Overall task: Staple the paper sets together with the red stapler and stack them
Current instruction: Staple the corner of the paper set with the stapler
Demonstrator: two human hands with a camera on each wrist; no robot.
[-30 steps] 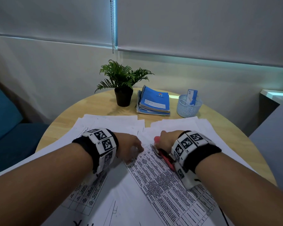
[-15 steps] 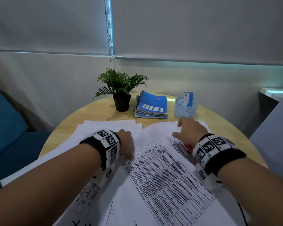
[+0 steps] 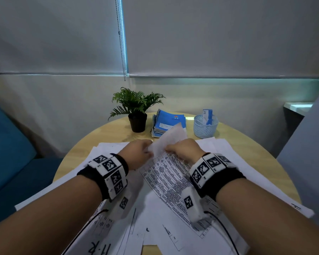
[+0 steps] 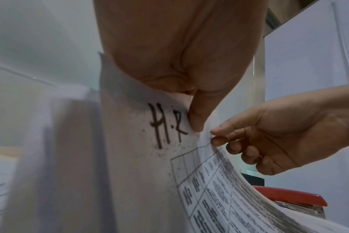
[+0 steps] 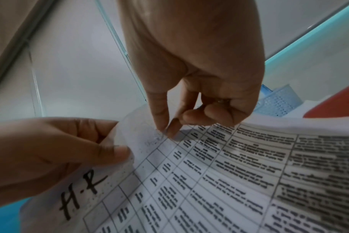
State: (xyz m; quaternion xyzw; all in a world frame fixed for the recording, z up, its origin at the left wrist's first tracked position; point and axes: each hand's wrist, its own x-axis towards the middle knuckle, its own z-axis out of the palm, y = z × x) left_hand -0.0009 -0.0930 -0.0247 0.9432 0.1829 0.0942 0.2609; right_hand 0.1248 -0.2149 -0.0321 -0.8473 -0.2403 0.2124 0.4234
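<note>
Left hand (image 3: 139,153): thumb and fingers pinch the far corner of the paper set (image 3: 170,173), beside the handwritten "H.R" mark (image 4: 165,124); corner lifted off the table.
Right hand (image 3: 185,150): thumb and forefinger pinch the same corner just beside the left; other fingers curled and idle.
Paper set: printed table sheets, far corner raised at 12 o'clock from the wrists, the rest lying on loose papers (image 3: 228,153) spread over the round table (image 3: 103,133).
Red stapler (image 4: 295,198): on the papers at about 4 o'clock from the raised corner in the left wrist view; neither hand touches it.
Step (judged): squaring the corner before stapling.
Doing it well: align sheet edges flush, keep one hand pinching so nothing slips, free the right for the stapler, seat the corner fully in its mouth.
Risk: thin sheets fan apart if both pinches loosen.
</note>
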